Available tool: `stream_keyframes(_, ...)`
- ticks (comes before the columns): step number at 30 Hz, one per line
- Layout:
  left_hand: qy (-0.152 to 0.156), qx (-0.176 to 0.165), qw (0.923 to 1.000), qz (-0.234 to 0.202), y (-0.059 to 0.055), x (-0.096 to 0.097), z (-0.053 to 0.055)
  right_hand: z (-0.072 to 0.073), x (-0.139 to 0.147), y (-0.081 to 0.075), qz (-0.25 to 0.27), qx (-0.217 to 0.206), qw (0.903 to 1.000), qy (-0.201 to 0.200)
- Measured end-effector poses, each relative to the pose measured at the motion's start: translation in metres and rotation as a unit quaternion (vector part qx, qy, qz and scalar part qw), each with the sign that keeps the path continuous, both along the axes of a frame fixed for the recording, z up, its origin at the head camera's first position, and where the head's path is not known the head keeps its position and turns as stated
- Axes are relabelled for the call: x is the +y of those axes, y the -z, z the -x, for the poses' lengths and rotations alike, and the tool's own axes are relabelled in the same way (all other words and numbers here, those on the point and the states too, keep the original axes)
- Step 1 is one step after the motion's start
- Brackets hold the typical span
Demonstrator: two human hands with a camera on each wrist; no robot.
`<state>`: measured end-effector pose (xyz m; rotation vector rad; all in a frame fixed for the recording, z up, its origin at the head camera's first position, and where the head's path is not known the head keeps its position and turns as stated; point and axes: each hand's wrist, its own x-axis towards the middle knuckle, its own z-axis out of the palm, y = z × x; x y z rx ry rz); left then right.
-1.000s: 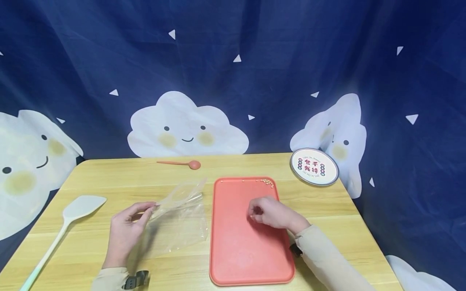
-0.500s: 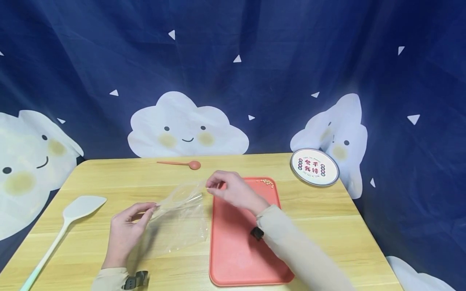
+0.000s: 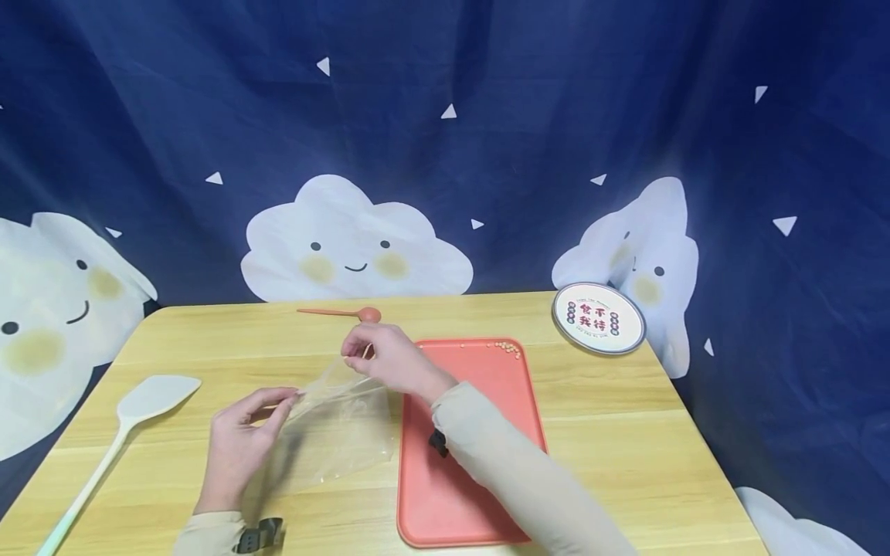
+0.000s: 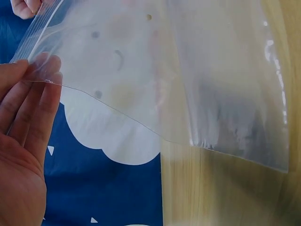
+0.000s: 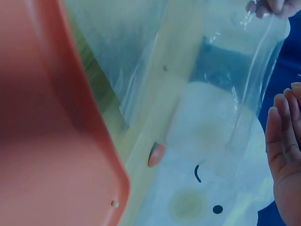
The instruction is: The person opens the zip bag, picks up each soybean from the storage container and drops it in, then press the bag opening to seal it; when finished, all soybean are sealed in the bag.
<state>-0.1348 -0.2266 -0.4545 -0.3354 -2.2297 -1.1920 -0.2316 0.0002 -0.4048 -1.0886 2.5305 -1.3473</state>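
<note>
A clear zip bag (image 3: 351, 425) stands tilted on the wooden table, its top edge raised. My left hand (image 3: 243, 440) pinches the zip end of the bag (image 4: 117, 56) between thumb and fingers. My right hand (image 3: 389, 357) hovers at the bag's mouth, thumb and fingertips close together; I cannot tell whether they hold anything. Through the plastic a small pale bean (image 4: 149, 17) shows in the left wrist view. An orange tray (image 3: 452, 494) lies under my right forearm, with several beans (image 3: 507, 349) in its far right corner and a lone bean (image 5: 115, 204) near another corner.
A small orange spoon (image 3: 370, 314) lies at the table's back edge, just behind my right hand. At left is a long-handled white turner (image 3: 149, 398). An oval plate with red lettering (image 3: 599, 318) sits at the back right, near a blue cloud-patterned curtain (image 3: 514, 154).
My right hand has moved left from over the tray to the bag's mouth. The left hand keeps its pinch on the bag in the same place.
</note>
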Motion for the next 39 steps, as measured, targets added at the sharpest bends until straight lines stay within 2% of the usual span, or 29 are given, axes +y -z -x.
stream_keyframes(4, -0.004, -0.003, 1.0000, 0.003, 0.001, 0.000, 0.000, -0.001, -0.007, 0.003, -0.037, -0.006, 0.9993, -0.004)
stream_keyframes(8, -0.001, 0.003, 1.0000, -0.001, 0.002, -0.001, -0.001, -0.002, -0.006, 0.005, -0.047, 0.000, 0.9989, -0.001)
stream_keyframes(14, 0.005, 0.017, 0.9998, 0.004, 0.005, -0.003, 0.000, -0.001, 0.009, 0.007, -0.002, 0.009, 0.9997, 0.024)
stream_keyframes(18, 0.001, 0.015, 0.9999, 0.002, 0.007, -0.005, 0.001, 0.004, 0.023, 0.007, 0.033, 0.013, 0.9990, 0.026)
stream_keyframes(24, -0.008, 0.020, 0.9997, 0.014, 0.006, -0.005, 0.002, 0.010, 0.057, 0.006, 0.038, -0.009, 0.9974, 0.061)
stream_keyframes(30, -0.011, 0.016, 0.9995, 0.026, 0.005, -0.005, 0.006, 0.021, 0.104, 0.013, -0.005, -0.024, 0.9948, 0.099)
stream_keyframes(35, -0.013, 0.010, 0.9996, 0.024, 0.006, -0.004, 0.005, 0.034, 0.131, 0.027, -0.083, -0.028, 0.9879, 0.127)
stream_keyframes(39, -0.015, 0.002, 0.9997, 0.019, 0.007, -0.003, 0.004, 0.041, 0.140, 0.040, -0.161, -0.003, 0.9782, 0.132)
